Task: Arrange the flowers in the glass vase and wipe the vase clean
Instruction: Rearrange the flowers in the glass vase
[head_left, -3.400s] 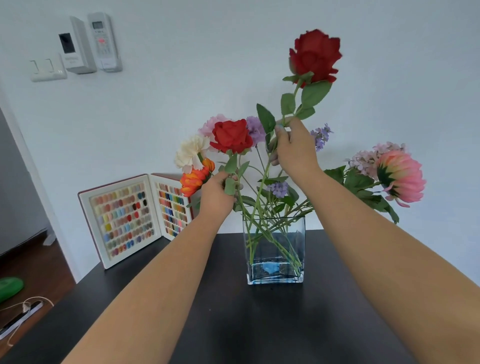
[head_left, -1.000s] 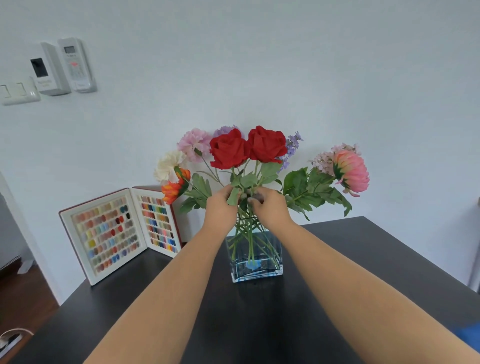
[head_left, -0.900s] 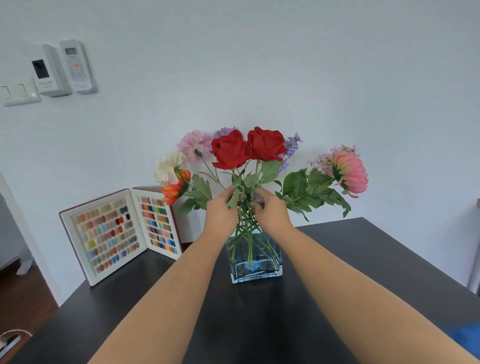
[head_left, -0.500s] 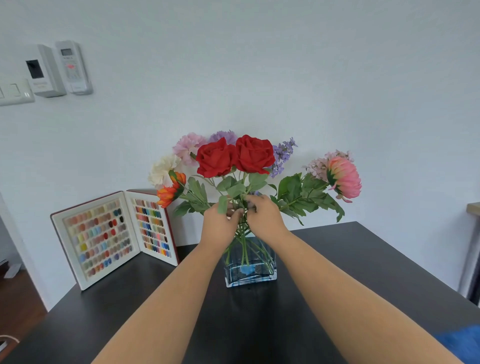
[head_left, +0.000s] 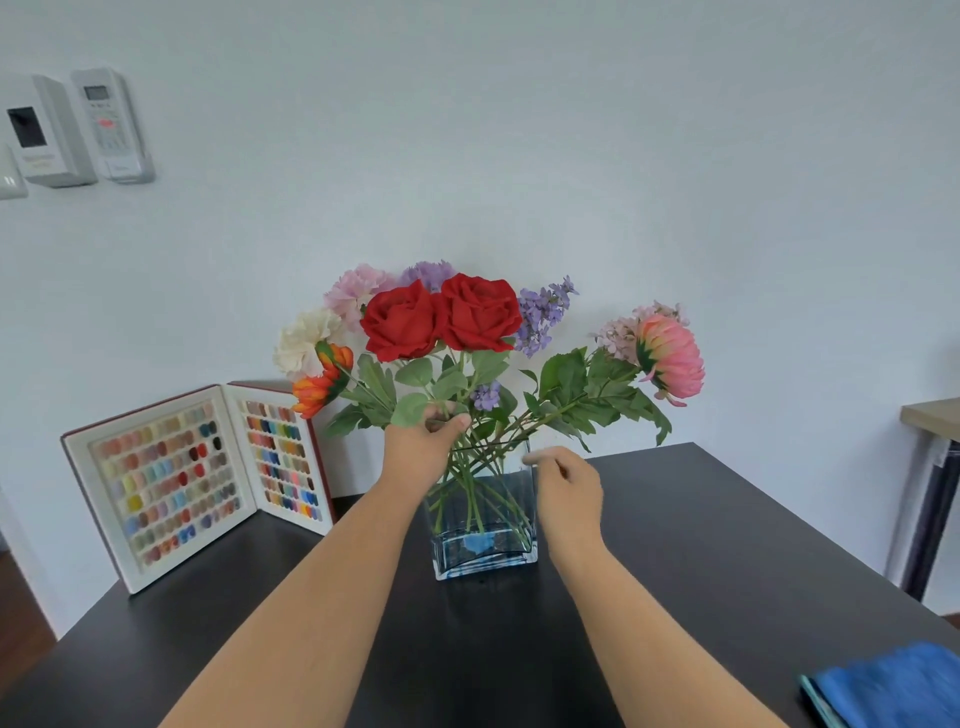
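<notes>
— Glass, was it, that vase (head_left: 483, 525)?

— Clear glass, square-sided, upright on the black worktop (head_left: 727, 545) near the wall, with a little blue-tinted water at the bottom. All the flowers (head_left: 457, 332) stood in it, their green stems crossing inside.

— Which flowers?

— Two red roses (head_left: 441, 317) sat side by side at the top centre. Behind them were a pale pink bloom and a purple one, to the left a cream flower above an orange one, and to the right a lilac sprig. A big pink flower (head_left: 670, 356) leaned far out to the right on a leafy stem.

— And the hands?

— Her left hand (head_left: 423, 449) was at the vase's mouth, fingers curled around the stems just under the leaves, thumb across the front. The right hand (head_left: 569, 491) hovered just beside the vase's right rim, holding nothing, fingers loosely bent. I couldn't tell whether a fingertip touched the glass.

— Anything for wiping?

— A blue cloth (head_left: 898, 686) lay at the near right corner of the worktop, well apart from the vase.

— What else was around?

— An open case of coloured nail samples (head_left: 192, 478) stood propped on the worktop to the left, against the wall. Two white control units (head_left: 72, 130) were mounted high on the wall at the left.
</notes>
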